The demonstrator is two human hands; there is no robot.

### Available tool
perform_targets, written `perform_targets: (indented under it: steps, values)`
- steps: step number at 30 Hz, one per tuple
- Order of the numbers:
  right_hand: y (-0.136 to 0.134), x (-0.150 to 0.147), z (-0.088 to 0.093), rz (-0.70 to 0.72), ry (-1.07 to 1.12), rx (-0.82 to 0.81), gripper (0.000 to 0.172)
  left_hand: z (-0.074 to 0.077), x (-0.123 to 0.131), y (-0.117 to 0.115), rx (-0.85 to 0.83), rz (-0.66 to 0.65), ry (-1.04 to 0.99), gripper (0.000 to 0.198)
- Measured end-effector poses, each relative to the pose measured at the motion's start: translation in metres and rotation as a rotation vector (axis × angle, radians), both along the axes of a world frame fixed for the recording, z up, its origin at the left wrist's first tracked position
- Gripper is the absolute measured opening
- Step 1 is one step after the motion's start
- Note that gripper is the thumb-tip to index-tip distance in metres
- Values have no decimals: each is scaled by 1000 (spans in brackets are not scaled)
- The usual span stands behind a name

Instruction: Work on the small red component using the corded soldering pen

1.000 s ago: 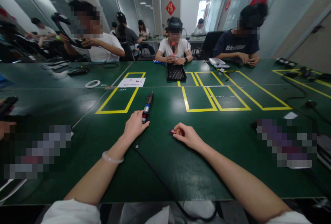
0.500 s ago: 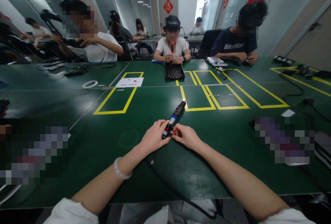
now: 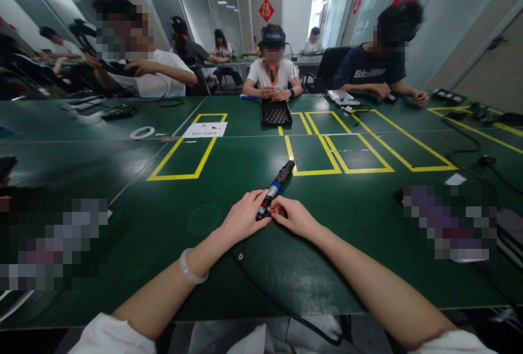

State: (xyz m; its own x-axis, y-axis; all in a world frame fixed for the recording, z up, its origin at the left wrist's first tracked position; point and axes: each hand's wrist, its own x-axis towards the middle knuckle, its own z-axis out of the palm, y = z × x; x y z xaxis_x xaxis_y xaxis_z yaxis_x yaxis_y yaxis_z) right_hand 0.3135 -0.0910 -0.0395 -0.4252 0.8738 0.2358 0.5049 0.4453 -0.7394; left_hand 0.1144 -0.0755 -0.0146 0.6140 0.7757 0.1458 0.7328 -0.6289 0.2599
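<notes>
A black pen-shaped power tool (image 3: 278, 184) with a blue and silver band lies on the green table (image 3: 171, 218), its tip pointing away to the right. My left hand (image 3: 244, 217) is closed on the tool's near end. My right hand (image 3: 294, 215) pinches a small red part (image 3: 270, 209) and holds it against that same end, so both hands meet there. The tool's black cord (image 3: 269, 299) runs from under my left hand back toward me and off the table's front edge.
Yellow tape rectangles (image 3: 183, 150) mark the table ahead. A black tray (image 3: 277, 114), a white tape roll (image 3: 142, 133) and a paper sheet (image 3: 205, 129) lie farther back. Several other people sit along the far side. Cables (image 3: 482, 160) lie at the right.
A second ago my left hand held the tool further left, apart from the red part in my right hand. It then brought the tool to the red part; since then the hands barely moved.
</notes>
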Motion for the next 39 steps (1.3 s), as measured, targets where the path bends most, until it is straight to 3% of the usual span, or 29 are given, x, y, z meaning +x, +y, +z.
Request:
perform_targets:
  steps: [3,16,23,29,34,39]
  values:
    - [1,0,0,-1,29,10,2,0,2,-1,23,12,5,68]
    - [-1,2,1,-41,53,96,8,0,8,2,78,71,51,58]
    - [-1,5,2,-19,-10,88,8,1,-9,23,112,126,78,59]
    - [-2,7,6,-11,-23,79,8,-1,-57,65,115,355,140,61]
    - [-2,7,4,-5,-31,85,7,-3,-120,98,116,625,255,62]
    - [-1,7,1,-2,-42,87,7,2,-183,111,48,829,306,64]
